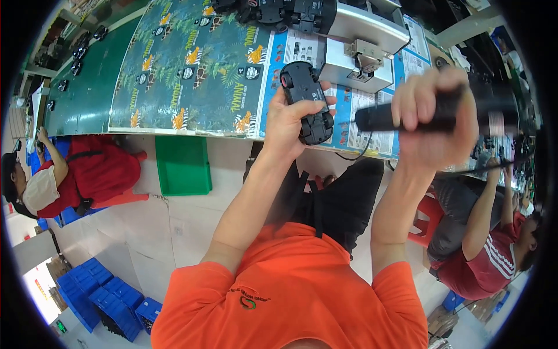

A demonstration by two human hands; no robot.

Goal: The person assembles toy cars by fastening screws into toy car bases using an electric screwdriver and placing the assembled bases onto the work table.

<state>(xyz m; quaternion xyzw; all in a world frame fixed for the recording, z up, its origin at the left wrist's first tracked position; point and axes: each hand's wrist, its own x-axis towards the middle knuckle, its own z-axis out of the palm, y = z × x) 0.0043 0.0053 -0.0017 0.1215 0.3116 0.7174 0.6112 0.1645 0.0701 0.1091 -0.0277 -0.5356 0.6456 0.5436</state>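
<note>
My left hand [281, 123] is closed around a black toy car [303, 84], its underside turned up and the thumb across it. The car is above the bench's near edge, just left of a silver metal fixture [360, 67]. To the right, my right hand [433, 119] grips a black electric screwdriver [376, 118], smeared by motion. The screwdriver lies roughly level, with its narrower end toward the car and apart from it. Its tip cannot be made out. A thin black cord [363, 152] hangs near the bench edge below it.
More black toy cars [285, 14] stand at the bench's far side. Patterned green sheets [192, 70] cover the bench to the left. A green tray [183, 166] is below the edge, and blue crates [99, 291] stand behind. Co-workers sit at left [99, 168] and right [479, 262].
</note>
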